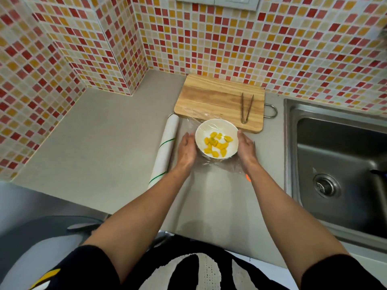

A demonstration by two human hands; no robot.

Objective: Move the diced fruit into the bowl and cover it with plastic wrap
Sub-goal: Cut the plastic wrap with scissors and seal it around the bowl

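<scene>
A white bowl [211, 127] stands on the grey counter, just in front of the wooden cutting board [217, 99]. Yellow diced fruit [217, 145] lies in its bottom. A sheet of clear plastic wrap [222, 166] is stretched over the bowl's mouth and hangs loose onto the counter around it. My left hand [187, 150] presses flat against the bowl's left side over the wrap. On the opposite side, my right hand [247, 148] presses the wrap to the bowl's right wall.
The plastic wrap roll [165, 147] lies to the left of my left hand. Metal tongs [247, 108] rest on the board's right end. A steel sink [339, 170] lies at the right. Tiled walls close the back and left of the counter [100, 143].
</scene>
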